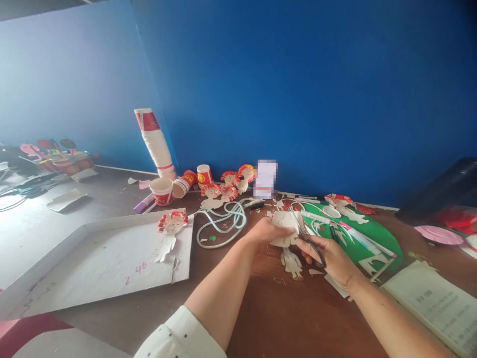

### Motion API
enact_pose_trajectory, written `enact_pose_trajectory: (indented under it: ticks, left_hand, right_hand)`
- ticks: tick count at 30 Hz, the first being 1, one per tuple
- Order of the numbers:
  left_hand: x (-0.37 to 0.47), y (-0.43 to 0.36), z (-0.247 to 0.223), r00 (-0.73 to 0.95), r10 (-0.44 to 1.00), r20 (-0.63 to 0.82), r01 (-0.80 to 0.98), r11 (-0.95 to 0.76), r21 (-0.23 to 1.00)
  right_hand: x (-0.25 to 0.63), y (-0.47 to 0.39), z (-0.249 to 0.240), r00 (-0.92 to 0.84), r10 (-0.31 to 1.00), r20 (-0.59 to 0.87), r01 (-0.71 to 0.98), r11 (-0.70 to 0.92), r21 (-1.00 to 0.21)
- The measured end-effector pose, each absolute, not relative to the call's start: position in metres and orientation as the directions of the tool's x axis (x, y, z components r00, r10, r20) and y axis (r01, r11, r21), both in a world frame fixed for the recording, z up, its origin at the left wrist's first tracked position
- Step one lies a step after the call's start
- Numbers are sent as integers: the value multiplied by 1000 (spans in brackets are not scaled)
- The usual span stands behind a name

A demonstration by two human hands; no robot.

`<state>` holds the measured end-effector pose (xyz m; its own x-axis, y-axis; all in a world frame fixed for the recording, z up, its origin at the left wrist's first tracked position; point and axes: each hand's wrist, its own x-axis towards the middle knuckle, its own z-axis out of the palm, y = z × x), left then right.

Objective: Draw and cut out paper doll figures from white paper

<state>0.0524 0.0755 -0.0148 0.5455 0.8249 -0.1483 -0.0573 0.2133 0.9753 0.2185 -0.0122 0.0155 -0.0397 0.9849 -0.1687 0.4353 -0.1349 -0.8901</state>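
Observation:
My left hand (266, 233) pinches a piece of white paper (285, 222), thumb on top. In my right hand (331, 258) is a pair of black-handled scissors (316, 251), fingers through the loops. Their blades lie across the paper's right side; whether they have cut into it I cannot tell. Just below the paper, a small cut-out paper figure (291, 264) rests on the brown table (261, 308). A paper doll with a red-fringed head (173, 223) lies on the white cardboard tray at the left.
Paper cups (156, 149) stand stacked by the blue wall, with more cups and fringed paper heads (229, 186) nearby. A pale cable (223, 228) lies coiled left of my hands. Markers and scraps cover a green board (383, 238); an open book (436, 298) lies front right.

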Motion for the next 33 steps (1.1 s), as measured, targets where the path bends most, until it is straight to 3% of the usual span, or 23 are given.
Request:
enact_pose_trajectory:
  ticks: [9, 33]
  left_hand:
    - [49, 68, -2, 556, 816, -161, -124, 273, 954]
    - [41, 70, 2, 601, 783, -161, -101, 274, 956]
  right_hand:
    - [221, -13, 17, -62, 989, -137, 459, -94, -883]
    - [220, -14, 22, -66, 986, -154, 444, -109, -889]
